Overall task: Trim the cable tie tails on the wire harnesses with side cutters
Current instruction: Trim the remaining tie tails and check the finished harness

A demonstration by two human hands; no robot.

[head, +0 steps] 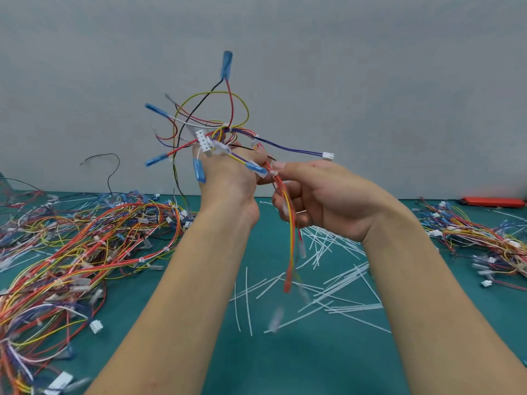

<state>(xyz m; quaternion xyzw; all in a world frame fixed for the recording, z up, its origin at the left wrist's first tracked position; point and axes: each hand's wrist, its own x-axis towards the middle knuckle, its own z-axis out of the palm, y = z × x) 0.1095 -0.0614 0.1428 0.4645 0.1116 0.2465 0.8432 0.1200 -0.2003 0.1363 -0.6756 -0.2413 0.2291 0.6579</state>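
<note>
I hold one wire harness (216,129) up in the air above the green mat. My left hand (231,178) grips its bundled middle, and coloured wires with blue terminals and a white connector (204,143) fan out above it. My right hand (319,198) curls round the red, orange and yellow strand (289,223) that hangs down from the bundle, its thumb beside a white cable tie (274,174). No side cutters are visible in either hand.
A large heap of harnesses (71,252) covers the mat on the left, a smaller heap (479,238) lies on the right. Several cut white tie tails (328,280) are scattered on the green mat (285,360) between my arms. An orange-red object (492,201) lies by the grey wall at far right.
</note>
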